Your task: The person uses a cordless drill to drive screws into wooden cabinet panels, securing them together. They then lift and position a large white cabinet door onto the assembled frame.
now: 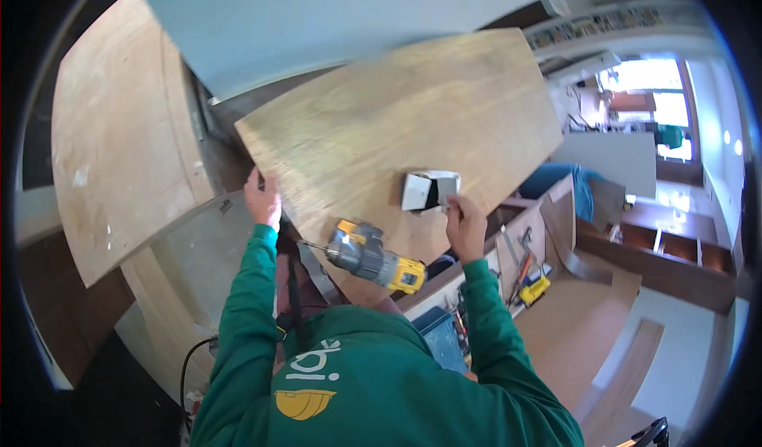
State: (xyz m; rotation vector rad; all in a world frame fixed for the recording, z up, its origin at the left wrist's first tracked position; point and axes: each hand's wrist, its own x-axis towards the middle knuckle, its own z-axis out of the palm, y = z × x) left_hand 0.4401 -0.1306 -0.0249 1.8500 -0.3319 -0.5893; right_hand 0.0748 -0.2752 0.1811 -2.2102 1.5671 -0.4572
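Observation:
In front of me lies a wide plywood board (pixel 413 90) with a smooth tan face. My right hand (pixel 467 229) pinches the raised flap of a small white cardboard box (pixel 414 193), whose top is open and whose inside looks dark. At the board's left edge is my left hand (pixel 264 201), its finger and thumb apart and nothing visible in it. Between my forearms a yellow and black cordless drill (pixel 369 258) lies on its side on the near part of the board, its bit pointing left.
Another plywood panel (pixel 119 138) stands to the left, and a pale blue-grey panel (pixel 317 19) borders the far side. On the right, a handsaw (pixel 520 253) and a yellow tool (pixel 536 287) lie by a wooden cabinet frame. A blue container (pixel 440 336) sits close to my right side.

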